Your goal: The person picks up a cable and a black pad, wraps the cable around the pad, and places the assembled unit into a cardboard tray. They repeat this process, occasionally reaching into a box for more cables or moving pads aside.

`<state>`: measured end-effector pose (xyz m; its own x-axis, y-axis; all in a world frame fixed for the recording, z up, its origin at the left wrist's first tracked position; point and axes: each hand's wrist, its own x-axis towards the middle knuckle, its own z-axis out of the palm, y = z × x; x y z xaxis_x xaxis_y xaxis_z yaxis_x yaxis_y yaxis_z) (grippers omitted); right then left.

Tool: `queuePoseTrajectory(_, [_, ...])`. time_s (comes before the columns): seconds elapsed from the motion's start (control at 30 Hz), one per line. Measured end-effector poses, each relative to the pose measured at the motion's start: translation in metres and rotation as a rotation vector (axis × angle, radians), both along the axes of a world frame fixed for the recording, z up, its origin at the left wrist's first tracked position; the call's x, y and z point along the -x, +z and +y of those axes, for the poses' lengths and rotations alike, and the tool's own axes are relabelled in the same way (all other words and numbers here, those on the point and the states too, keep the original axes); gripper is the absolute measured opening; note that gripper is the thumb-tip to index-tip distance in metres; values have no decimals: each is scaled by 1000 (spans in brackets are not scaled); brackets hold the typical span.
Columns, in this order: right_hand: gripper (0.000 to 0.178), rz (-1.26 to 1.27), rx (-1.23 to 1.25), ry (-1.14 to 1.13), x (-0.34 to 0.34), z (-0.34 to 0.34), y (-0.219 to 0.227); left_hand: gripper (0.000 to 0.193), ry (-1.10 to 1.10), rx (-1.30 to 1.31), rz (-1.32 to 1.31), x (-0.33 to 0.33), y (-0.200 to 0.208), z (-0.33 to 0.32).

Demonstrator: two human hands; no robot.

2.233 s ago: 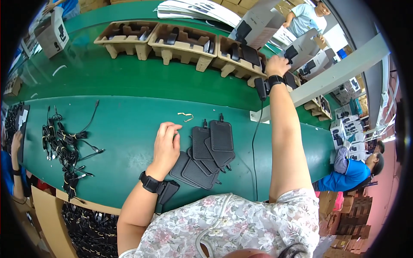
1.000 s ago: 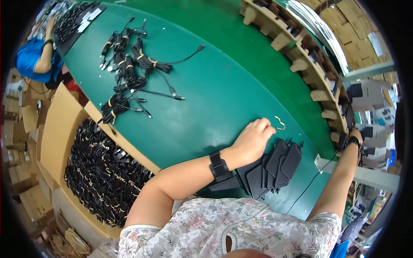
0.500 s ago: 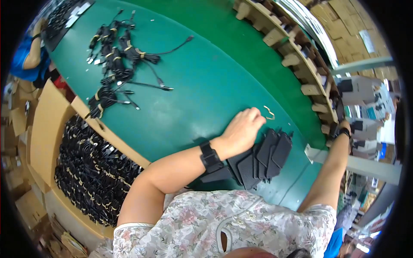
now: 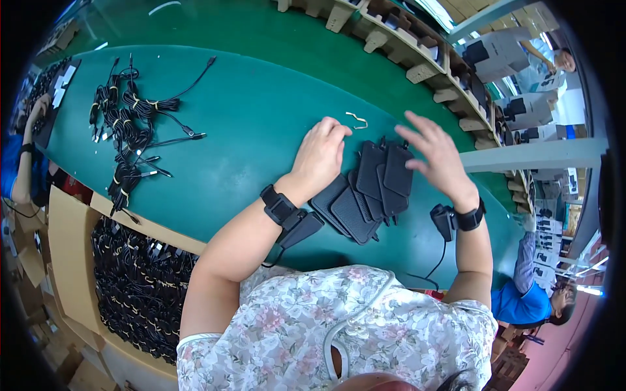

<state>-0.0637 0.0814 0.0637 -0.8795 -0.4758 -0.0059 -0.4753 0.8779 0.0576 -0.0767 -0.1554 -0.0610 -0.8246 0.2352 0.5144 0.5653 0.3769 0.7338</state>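
Note:
My left hand [image 4: 319, 156] is above the green table [image 4: 241, 156], its fingers curled together. Whatever they may hold is hidden. Beside it lies a fanned stack of flat black panels [image 4: 381, 179] with rounded corners. Over the stack's right side hovers my right hand [image 4: 435, 153], fingers spread and nothing in them. A thin tan bent tie [image 4: 357, 121] rests on the table just beyond my left fingertips. Black straps circle both wrists, and small black wedge-shaped devices [image 4: 303, 229] sit close to them, the right one with a cord.
Bundled black cables [image 4: 130, 130] lie at the table's left. A cardboard box [image 4: 75, 254] below them is full of tied black cables [image 4: 140, 287]. Cardboard trays [image 4: 417, 62] line the far right, near a pale metal bar [image 4: 535, 155]. Other people work at left and right.
My right hand has come back from the trays on the right to above the black panels. My left hand stays curled beside the stack. The view has shifted.

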Motion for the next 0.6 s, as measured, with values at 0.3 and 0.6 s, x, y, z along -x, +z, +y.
queuePoseTrajectory(0.3, [97,-446,154,-39,-47,11,-25,19,-37,7,-70,1,-1,-5])
queuePoseTrajectory(0.6, [65,-356,247,139,-36,49,-16,23,229,94,223,33,48,-65])
